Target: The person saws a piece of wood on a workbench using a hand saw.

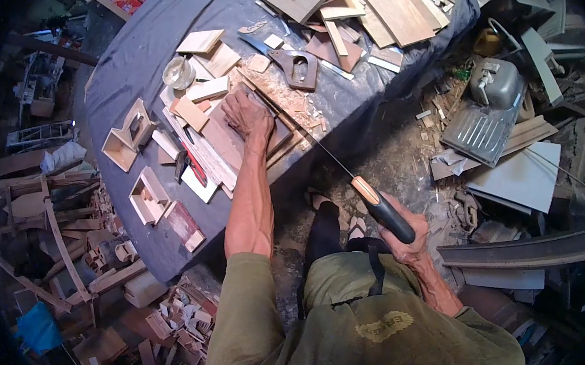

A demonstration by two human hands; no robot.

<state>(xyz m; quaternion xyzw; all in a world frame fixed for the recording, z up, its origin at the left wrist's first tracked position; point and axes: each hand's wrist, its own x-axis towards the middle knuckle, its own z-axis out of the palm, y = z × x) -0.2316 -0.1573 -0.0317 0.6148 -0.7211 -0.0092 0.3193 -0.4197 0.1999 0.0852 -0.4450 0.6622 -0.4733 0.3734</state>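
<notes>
My right hand (409, 231) is wrapped round the black and orange handle of a hand saw (376, 206). The saw's thin blade runs up and left from the handle, seen nearly edge-on, to the wood beside my left hand. My left hand (247, 114), fingers curled, presses down on a brown wooden board (279, 134) at the table's near edge. Its fingertips are partly hidden. Sawdust (289, 99) lies just beyond the blade. A second hand saw (294, 67) with a brown handle rests on the table past the sawdust.
The cloth-covered table (119, 191) carries small open wooden boxes (149, 196), a red-handled tool (196, 169), a clear round container (178, 74) and stacked boards (388, 7). A metal sink (486, 124) and scrap lie on the floor to the right. Wood offcuts (179, 317) fill the floor at left.
</notes>
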